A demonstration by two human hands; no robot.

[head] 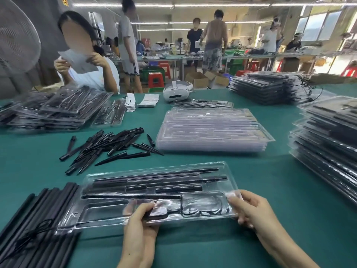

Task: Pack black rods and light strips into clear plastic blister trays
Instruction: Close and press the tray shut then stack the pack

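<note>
Head view: filled clear blister tray (154, 192) held at its near long edge by both hands, just above the green table (251, 171). Left hand (140, 223) grips near the middle of that edge, thumb curled over a small black part in a near pocket. Right hand (251, 207) pinches the near right corner, fingers curled over the rim. Black rods (154, 178) lie lengthwise in the far channels; a thin black cable sits in the near right pocket. Tray's left end overlaps a bundle of long black rods (38, 219) at the table's near left edge. Loose black spikes (108, 147) piled just beyond the tray, left. Stack of empty clear trays (212, 130) beyond, centre. Packed tray stacks (328, 144) crowd the right edge. Bare green cloth shows between the held tray and the empty stack, and right of the right hand.
</note>
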